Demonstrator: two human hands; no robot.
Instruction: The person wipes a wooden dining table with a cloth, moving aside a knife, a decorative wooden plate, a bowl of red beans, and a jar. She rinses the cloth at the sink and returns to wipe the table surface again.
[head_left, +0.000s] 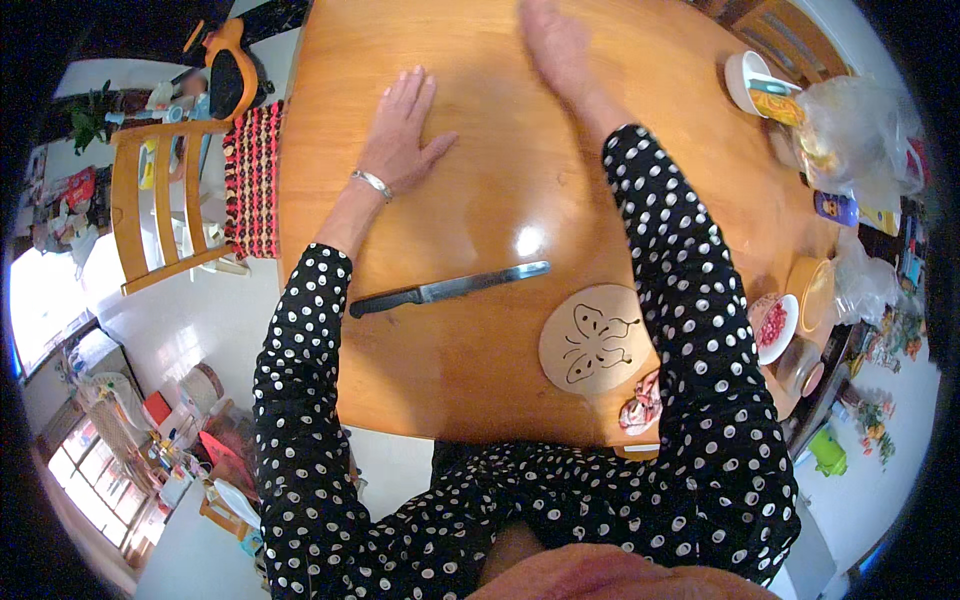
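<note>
My left hand [402, 130] lies flat and open on the round wooden table [480, 370], fingers spread, a silver bracelet on the wrist. My right hand [553, 45] reaches farther across the tabletop, palm down, blurred, holding nothing. Both arms wear black sleeves with white dots. A long knife [450, 288] with a black handle lies on the table between my arms, nearer to me. Next to my right forearm sits a round wooden trivet [590, 340] with a butterfly cutout.
At the table's right side stand a white bowl [748, 80], clear plastic bags [850, 130], a small purple can [835, 208], a white dish with red bits [775, 328] and a jar [800, 368]. A wooden chair [160, 205] and a patterned cloth [255, 180] are at the left.
</note>
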